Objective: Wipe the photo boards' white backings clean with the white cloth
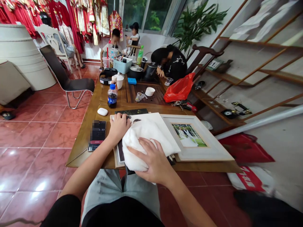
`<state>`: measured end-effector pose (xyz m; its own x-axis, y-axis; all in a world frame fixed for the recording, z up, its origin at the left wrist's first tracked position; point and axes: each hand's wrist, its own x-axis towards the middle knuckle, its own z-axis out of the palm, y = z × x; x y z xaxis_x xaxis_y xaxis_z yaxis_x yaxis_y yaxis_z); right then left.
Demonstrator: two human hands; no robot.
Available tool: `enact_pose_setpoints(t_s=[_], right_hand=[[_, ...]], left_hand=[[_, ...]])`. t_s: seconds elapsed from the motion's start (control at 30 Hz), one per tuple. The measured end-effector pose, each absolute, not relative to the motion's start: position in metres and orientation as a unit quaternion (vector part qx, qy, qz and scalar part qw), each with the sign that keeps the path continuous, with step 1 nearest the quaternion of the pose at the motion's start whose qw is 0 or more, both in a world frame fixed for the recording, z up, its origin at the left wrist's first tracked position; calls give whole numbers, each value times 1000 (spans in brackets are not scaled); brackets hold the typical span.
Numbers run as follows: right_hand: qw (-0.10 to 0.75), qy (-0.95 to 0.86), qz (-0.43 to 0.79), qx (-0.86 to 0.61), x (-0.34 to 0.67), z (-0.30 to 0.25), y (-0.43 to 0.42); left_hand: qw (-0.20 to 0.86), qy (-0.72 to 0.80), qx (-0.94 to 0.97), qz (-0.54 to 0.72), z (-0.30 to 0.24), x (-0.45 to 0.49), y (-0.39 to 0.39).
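Observation:
My right hand is closed on a bunched white cloth, pressed against a white picture board. Much of that board's face is covered by the cloth; only a dark bit of its picture shows near the top. With fingers bent over the far left corner, my left hand grips the board. Beneath it lie other frames, of which only edges show. A white picture frame with a photo of two people outdoors lies flat to the right.
Left on the wooden table are a phone, a white earbud case and a cola bottle. Farther back stand cups, a kettle and a red plastic bag. One person leans on the table; others sit behind.

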<state>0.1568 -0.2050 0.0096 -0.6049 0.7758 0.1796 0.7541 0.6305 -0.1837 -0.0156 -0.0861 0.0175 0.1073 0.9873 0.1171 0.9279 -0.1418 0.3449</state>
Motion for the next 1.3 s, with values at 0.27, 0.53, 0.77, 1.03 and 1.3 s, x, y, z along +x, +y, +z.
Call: enact_pose_setpoints(t_s=[0.27,0.53,0.77,1.03,1.3], right_hand=[[126,-909,70,-391,137,3,-217],[129,-890,43,-436,154,6,-211],[142,-854,-34,-500,202,4,-202],[168,-805,-82,-563,242,-6,-194],[157,-815,-100,-548,218,-2,-195]], left_hand=[[92,651,739,146,16,-16,-84],[75,635,751,162,12,-17,-82],[54,627,758,169,8,-18,-81],[59,630,755,171,9,-17,-81],[52,630,756,167,8,-17,-81]])
